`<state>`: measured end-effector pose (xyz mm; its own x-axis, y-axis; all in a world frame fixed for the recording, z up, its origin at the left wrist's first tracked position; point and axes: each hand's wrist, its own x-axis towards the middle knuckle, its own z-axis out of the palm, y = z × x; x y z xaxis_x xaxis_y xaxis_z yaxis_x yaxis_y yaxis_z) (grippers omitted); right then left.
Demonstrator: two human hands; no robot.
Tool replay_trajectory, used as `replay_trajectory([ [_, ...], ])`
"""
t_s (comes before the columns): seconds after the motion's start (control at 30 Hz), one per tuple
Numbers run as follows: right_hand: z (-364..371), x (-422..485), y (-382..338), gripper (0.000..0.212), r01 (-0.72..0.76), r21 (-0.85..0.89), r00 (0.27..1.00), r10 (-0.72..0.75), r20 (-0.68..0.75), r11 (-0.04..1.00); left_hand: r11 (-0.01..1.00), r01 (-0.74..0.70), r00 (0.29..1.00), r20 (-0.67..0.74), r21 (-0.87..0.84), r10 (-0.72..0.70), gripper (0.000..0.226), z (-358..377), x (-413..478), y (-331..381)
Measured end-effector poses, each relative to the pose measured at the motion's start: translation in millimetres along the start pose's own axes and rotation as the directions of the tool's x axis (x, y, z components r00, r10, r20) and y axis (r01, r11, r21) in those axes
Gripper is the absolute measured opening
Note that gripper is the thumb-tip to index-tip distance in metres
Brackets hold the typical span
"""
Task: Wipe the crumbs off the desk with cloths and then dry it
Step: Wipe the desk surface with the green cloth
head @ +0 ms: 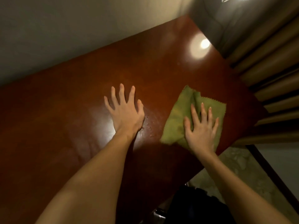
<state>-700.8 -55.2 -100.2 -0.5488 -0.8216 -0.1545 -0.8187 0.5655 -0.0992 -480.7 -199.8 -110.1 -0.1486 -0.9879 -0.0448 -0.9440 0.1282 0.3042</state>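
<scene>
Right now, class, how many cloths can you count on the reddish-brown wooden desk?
1. A green zigzag-edged cloth lies near the right end of the desk, pressed under the flat right hand. The left hand rests on bare wood. Others may be hidden.

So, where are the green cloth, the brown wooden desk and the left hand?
green cloth [176, 117]: head view, bare left part
brown wooden desk [64, 110]: head view, bare top
left hand [126, 115]: head view, back

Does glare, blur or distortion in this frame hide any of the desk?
Head view: a lamp reflection glares on the far end of the desk, a softer sheen lies by the left hand; the head view is dim, tilted, slightly soft; specks show between that hand and the cloth under the right hand.
</scene>
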Motion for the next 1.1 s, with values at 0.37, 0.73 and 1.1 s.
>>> replay_trajectory([
  [0.37,55,-210,-182,0.056,0.742,0.062,0.656,-0.742,0.138,0.667,0.964,-0.254,0.935,0.235,-0.080,0.266,0.064,-49,0,-55],
  [0.73,26,-90,-116,0.061,0.154,-0.045,0.988,-0.152,0.037,0.987,0.989,0.100,0.979,0.165,0.106,-0.117,0.058,-110,-95,-248],
  [1.1,69,-226,-312,0.057,0.823,0.073,0.546,-0.820,0.171,0.563,0.943,0.173,0.985,0.036,-0.284,-0.170,0.059,-130,-131,-322],
])
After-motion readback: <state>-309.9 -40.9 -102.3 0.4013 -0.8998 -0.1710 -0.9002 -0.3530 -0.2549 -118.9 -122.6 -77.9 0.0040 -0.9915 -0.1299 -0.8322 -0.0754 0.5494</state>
